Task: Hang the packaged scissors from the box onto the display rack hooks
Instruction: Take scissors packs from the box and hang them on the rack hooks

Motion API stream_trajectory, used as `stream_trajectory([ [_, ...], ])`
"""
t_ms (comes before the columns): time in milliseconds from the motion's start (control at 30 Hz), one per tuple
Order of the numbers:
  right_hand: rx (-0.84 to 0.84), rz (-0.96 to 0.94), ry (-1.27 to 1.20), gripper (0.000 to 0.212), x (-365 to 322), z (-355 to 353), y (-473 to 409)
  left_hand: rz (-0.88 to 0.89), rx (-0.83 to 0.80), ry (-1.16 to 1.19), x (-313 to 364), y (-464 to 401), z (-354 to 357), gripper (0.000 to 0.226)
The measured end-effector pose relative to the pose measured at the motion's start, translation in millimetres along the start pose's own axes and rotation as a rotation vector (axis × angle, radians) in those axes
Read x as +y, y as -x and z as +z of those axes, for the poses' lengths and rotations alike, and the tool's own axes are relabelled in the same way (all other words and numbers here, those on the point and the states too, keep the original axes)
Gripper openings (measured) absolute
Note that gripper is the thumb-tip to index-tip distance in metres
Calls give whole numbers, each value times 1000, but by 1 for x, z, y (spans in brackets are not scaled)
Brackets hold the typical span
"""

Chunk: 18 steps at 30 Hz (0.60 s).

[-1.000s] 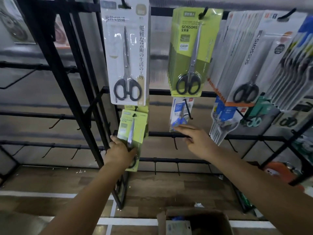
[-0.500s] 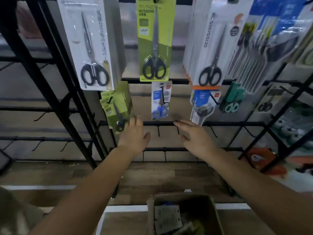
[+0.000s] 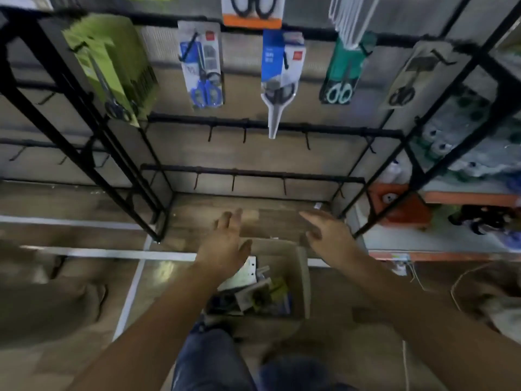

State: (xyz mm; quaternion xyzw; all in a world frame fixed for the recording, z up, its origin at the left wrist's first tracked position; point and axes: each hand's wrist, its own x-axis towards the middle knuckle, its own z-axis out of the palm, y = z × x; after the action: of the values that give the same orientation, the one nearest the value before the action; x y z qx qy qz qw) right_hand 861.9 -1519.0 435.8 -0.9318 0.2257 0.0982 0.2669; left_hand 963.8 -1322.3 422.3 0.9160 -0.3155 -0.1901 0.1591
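Note:
A cardboard box [image 3: 305,280] sits on the floor below me, holding several packaged scissors [image 3: 253,292]. My left hand [image 3: 227,246] hovers over the box's left side, fingers straight, holding nothing. My right hand [image 3: 328,235] hovers above the box's right rim, also spread and holding nothing. On the black display rack [image 3: 270,127] hang a green pack [image 3: 112,69], a blue-handled pack [image 3: 203,66], a blue-card pack [image 3: 279,77], a teal pack [image 3: 342,71] and a grey pack [image 3: 408,77]. The two lower bars carry bare hooks [image 3: 245,134].
The rack's black frame legs [image 3: 93,142] stand left of the box. An orange shelf [image 3: 451,198] with goods is at the right. White lines [image 3: 107,253] mark the wooden floor. My jeans-clad legs [image 3: 211,359] are at the bottom edge.
My left hand let go of the green pack, which now hangs on the rack. Both hands dropped from the rack bars toward the box as my view tilted down.

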Motion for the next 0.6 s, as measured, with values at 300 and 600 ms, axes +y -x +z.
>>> stream_trajectory([
  [300, -230, 154, -66, 46, 92, 109, -11, -146, -149, 25, -55, -26, 129, 65],
  [600, -400, 282, 109, 37, 235, 424, -169, -347, -475, -123, -239, -145, 410, 46],
])
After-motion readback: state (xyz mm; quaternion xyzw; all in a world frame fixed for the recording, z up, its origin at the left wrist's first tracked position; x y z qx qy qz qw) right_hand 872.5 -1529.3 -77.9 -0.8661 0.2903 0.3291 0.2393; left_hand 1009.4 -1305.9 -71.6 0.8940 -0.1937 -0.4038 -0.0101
